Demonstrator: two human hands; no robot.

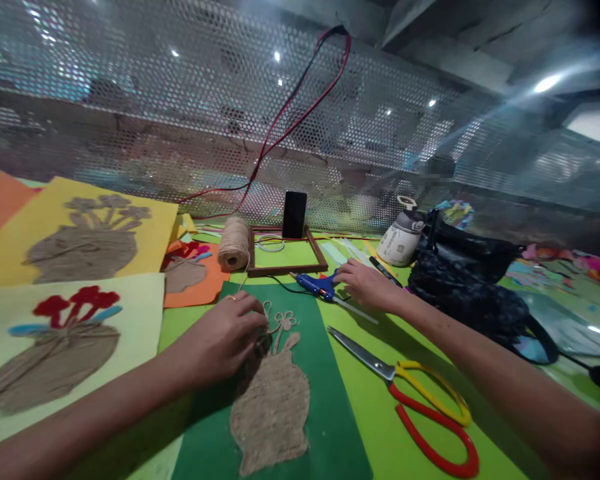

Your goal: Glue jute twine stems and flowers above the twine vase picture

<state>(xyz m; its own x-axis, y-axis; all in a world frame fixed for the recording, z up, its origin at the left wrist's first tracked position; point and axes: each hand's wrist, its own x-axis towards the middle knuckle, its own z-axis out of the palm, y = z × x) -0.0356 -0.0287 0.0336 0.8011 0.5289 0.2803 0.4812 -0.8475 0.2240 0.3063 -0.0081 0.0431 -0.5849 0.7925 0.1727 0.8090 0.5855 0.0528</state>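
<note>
My left hand (227, 340) rests over a dark green sheet (335, 413), fingers curled and pinching jute twine. The strand runs back to a twine spool (234, 245). Beside those fingers, twine flowers (285, 321) and a leaf rise from a vase shape covered in twine (273, 413) on the sheet. My right hand (365, 283) reaches across to a blue glue gun (316, 285), its fingers closed at the handle. A glue stick (355, 310) sticks out of the gun's rear. Open scissors (380, 367) with red and yellow handles lie below my right hand.
A brown frame (287, 272) with a phone (295, 215) propped up stands behind. Finished vase pictures on yellow (155, 233) and pale sheets (140, 333) lie left. To the right are a white bottle (401, 241), a black bag (460, 293) and a marker (384, 271). Perforated metal closes the back.
</note>
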